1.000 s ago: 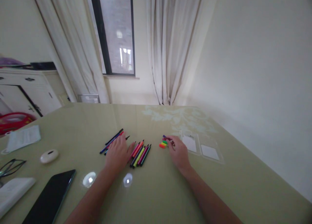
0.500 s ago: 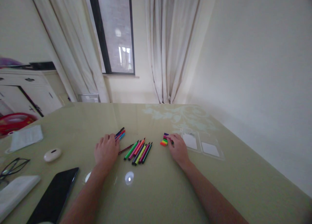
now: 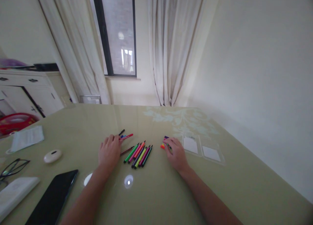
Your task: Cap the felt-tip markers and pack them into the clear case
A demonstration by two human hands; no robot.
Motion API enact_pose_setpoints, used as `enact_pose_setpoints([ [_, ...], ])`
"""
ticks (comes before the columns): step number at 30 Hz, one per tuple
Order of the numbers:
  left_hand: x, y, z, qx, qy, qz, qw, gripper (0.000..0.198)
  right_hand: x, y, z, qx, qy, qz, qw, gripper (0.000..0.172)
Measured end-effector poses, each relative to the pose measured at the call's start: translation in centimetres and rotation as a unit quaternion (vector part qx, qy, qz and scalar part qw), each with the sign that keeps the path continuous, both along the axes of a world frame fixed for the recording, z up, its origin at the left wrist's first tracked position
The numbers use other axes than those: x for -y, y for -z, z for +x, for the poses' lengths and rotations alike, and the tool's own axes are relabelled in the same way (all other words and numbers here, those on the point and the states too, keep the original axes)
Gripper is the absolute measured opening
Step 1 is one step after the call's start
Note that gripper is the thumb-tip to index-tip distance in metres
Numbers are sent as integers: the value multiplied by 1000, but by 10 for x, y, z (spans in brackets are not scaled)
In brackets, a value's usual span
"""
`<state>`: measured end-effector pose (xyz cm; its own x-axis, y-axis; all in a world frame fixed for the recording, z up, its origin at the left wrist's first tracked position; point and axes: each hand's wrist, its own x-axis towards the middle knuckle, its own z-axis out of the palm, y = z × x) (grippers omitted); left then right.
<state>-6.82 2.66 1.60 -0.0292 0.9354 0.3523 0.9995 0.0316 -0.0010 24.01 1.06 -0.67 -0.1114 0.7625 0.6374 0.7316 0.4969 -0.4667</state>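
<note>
My left hand (image 3: 109, 151) rests low over the table with its fingers closed around a red marker (image 3: 127, 137). That marker's end sticks out to the right. Just beyond the fingers, a black marker (image 3: 121, 132) and some blue ones partly show. A dark red uncapped marker (image 3: 126, 151) lies right of the hand. Several uncapped markers (image 3: 138, 155) in green, pink, orange, yellow and dark colours lie side by side between my hands. My right hand (image 3: 176, 155) has its fingers curled onto a small cluster of coloured marker caps (image 3: 162, 146), partly hidden by the fingers.
A clear plastic case (image 3: 199, 150) with white cards lies right of my right hand. To the left are a black phone (image 3: 52, 197), a white box (image 3: 17, 195), glasses (image 3: 13, 169), a white oval case (image 3: 52, 156) and a face mask (image 3: 27, 138).
The red marker in my left hand has swung to point further right, apart from the blue and black ones. My right hand's fingers have shifted slightly over the caps.
</note>
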Motion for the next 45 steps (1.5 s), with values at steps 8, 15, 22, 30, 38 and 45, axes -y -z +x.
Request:
enact_pose_setpoints([
  [8, 16, -1, 45, 57, 322, 128, 937, 27, 23, -17, -30, -65, -83, -31, 994, 28],
  [15, 31, 3, 68, -4, 394, 66, 917, 26, 35, -17, -41, 1, -138, -42, 989, 40],
  [22, 26, -8, 57, 27, 267, -42, 962, 31, 28, -21, -21, -67, -115, -52, 990, 39],
  [30, 3, 1, 9, 60, 38, -45, 996, 42, -11, 3, 17, -64, 62, -33, 995, 30],
  [38, 3, -6, 4, 68, 1, -65, 996, 35, -15, 9, 14, 2, 95, -63, 994, 29],
  [45, 3, -5, -13, 15, -66, -84, 994, 29, -7, 0, 7, -30, 59, -36, 997, 26],
])
